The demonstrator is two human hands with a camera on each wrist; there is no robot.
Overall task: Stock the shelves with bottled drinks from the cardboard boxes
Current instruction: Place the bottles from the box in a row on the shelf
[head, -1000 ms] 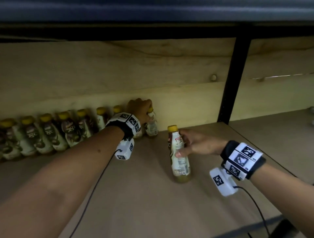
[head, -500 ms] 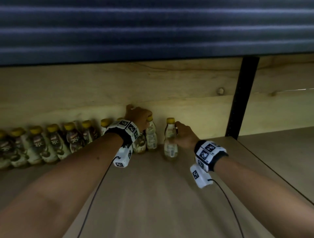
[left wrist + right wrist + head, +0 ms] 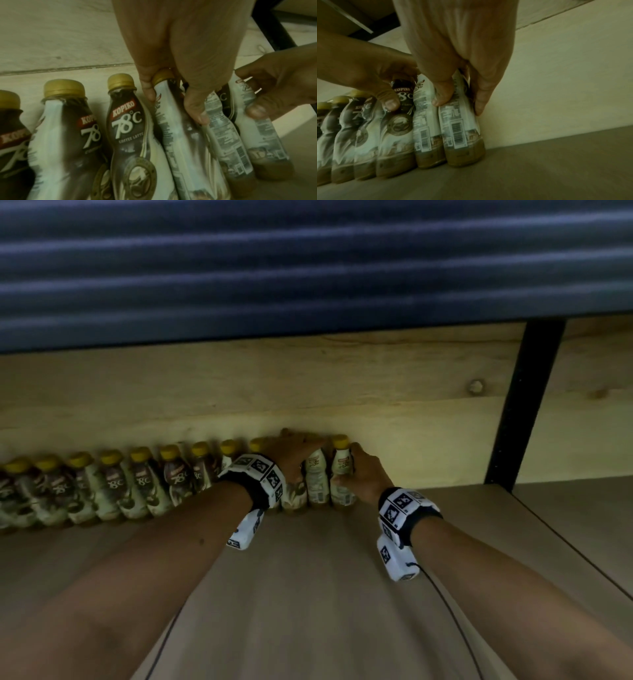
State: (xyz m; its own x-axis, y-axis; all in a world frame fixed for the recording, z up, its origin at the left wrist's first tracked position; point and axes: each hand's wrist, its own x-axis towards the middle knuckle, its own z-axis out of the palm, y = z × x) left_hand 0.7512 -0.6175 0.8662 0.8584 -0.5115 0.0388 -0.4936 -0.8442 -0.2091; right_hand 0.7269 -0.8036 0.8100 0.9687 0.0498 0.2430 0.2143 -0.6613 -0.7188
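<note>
Since a second ago, right hand (image 3: 363,474) has carried its bottle (image 3: 340,474) from mid-shelf to the row's end by the back board (image 3: 411,412), fingers wrapped round it. Left hand (image 3: 294,453) grips a neighbouring bottle (image 3: 173,121). A hard shove could topple the row. Cardboard boxes are out of view.

Dim, yellowish light falls on a pale wooden plank back wall (image 3: 342,392), a round knot right of centre. A dark blue ribbed metal underside (image 3: 308,261) fills the top of the frame. A black metal upright post (image 3: 524,405) stands at right, dividing the smooth brown board surface (image 3: 308,594) below.
</note>
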